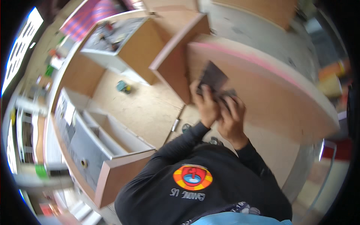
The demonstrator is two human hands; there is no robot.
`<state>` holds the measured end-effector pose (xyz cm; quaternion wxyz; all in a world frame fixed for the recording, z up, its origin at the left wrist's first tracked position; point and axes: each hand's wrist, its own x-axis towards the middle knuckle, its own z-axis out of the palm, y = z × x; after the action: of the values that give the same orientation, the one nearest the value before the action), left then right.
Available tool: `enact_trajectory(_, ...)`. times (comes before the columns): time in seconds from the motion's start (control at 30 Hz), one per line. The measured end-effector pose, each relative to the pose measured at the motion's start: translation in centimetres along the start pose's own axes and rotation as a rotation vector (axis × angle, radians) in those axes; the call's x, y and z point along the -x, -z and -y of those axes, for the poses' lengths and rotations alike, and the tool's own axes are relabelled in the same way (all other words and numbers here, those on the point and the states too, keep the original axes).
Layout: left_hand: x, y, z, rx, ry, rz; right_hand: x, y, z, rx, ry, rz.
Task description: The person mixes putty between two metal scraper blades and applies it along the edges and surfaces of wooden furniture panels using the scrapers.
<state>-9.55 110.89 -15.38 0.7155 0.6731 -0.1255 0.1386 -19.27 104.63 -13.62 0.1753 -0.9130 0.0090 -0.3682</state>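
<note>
My left hand (205, 105) is closed on a dark, flat sheet that looks like sandpaper (215, 75), its thumb and fingers pinching the lower part. Right beside it, my right hand (231, 117) has its fingers curled around a smaller dark piece (227, 93). Motion blur hides whether that piece is part of the same sheet. Both hands are close together in front of my chest. Beyond them stands a long, curved wooden panel (262, 84) with a pale top edge and a pink streak along it.
A wooden cabinet with a grey top (90, 144) and open compartments stands at left. Another box-shaped cabinet (137, 48) is farther back, with loose items on top. On the pale board floor between them lies a teal and yellow power tool (123, 87).
</note>
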Motion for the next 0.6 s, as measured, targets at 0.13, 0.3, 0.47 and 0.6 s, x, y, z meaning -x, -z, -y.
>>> enact_trajectory(0.13, 0.8, 0.0, -1.2, 0.398, 0.111, -0.042, -0.3, -0.4, 0.3, -0.068, 0.046, -0.001)
enact_trajectory(0.3, 1.5, 0.6, -1.6, 0.389, 0.044, -0.085, -1.3, -0.8, 0.1, -0.031, 0.071, 0.046)
enact_trajectory(0.47, 1.1, 2.6, -1.0, 0.401, 0.048, 0.069, -2.1, -0.8, -0.7, -0.066, 0.122, 0.047)
enact_trajectory(0.6, 1.5, 4.4, 0.2, 0.172, -0.03, 0.152, -2.8, -0.4, -1.2, -0.064, 0.148, 0.077)
